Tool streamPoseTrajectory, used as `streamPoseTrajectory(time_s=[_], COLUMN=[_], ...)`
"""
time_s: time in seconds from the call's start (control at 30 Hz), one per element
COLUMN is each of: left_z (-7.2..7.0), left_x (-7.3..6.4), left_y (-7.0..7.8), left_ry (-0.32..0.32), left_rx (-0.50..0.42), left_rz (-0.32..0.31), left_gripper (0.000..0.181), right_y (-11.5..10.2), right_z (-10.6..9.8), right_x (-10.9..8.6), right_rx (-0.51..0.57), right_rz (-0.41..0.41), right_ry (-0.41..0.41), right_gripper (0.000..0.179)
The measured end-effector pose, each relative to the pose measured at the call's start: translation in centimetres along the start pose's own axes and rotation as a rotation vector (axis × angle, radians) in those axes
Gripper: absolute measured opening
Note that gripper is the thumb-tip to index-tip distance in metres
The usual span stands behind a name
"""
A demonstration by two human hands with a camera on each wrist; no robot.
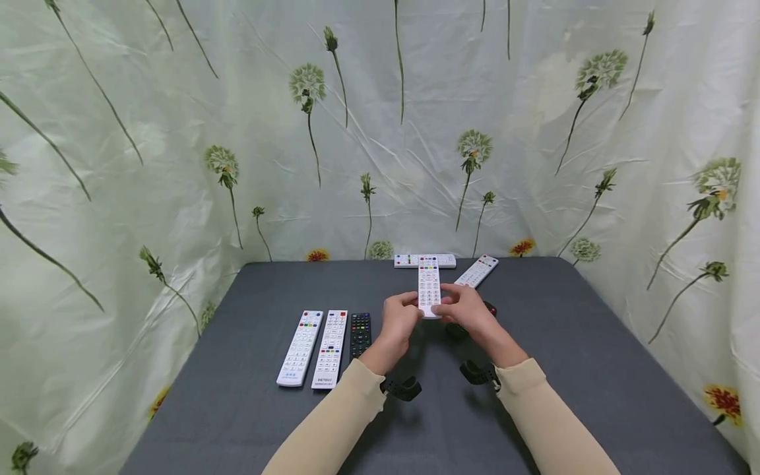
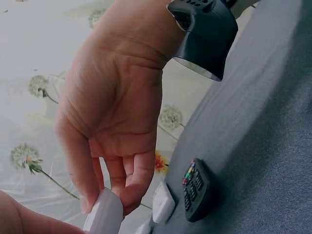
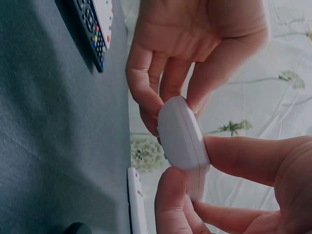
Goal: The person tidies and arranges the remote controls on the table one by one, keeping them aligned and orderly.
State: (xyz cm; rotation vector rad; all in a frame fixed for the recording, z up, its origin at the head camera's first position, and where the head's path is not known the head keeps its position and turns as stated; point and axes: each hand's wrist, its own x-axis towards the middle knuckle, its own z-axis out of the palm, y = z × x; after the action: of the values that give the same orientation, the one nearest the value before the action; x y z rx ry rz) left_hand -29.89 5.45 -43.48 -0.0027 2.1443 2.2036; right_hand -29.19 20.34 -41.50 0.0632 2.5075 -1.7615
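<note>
A white remote control (image 1: 429,284) is held raised over the table, its button side toward the head camera. My left hand (image 1: 399,320) pinches its lower left edge, and my right hand (image 1: 469,309) pinches the lower right edge. The right wrist view shows the remote's smooth rounded end, with thumbs and fingers of both hands around it. Partly hidden behind my right hand lies a black remote (image 1: 490,308). Left of my left hand is another black remote (image 1: 360,333), its lower part covered by my forearm.
Two white remotes, one (image 1: 299,349) at far left and one (image 1: 330,349) beside it, lie side by side. At the back, a white remote (image 1: 406,261) lies crosswise and another (image 1: 477,270) lies slanted. The dark grey table (image 1: 249,422) meets a flower-print curtain (image 1: 267,132).
</note>
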Motion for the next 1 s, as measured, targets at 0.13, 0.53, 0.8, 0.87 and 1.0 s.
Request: streamPoseTrajectory(time_s=[0.13,0.53,0.8,0.87,1.0], left_z=[-0.9,-2.9,-4.0,-4.3,-4.7], left_x=[-0.9,-3.7,-5.6,-6.0,-6.6], left_y=[0.2,0.0,-1.0,-1.3,-2.1], left_ry=[-0.015,0.0,0.011,0.009,0.011], left_rx=[-0.019,-0.032,-0.011,-0.009,-0.001], left_rz=[-0.001,0.003,-0.009,-0.02,-0.038], left_gripper=[0.052,0.058,0.058,0.059,0.058], right_y=[0.0,-0.3,0.8,1.1,1.7], right_z=[0.6,2.8,4.5,4.8,5.5], right_x=[-0.5,-2.6,-3.5,-3.7,-4.2], right_rx=[0.014,0.035,0.017,0.009,-0.015], right_rz=[-0.02,-0.058,-0.113,-0.124,-0.129], right_ry=[-0.021,-0.081,-0.12,-0.138,-0.159], right_gripper=[0.07,0.076,0.078,0.078,0.078])
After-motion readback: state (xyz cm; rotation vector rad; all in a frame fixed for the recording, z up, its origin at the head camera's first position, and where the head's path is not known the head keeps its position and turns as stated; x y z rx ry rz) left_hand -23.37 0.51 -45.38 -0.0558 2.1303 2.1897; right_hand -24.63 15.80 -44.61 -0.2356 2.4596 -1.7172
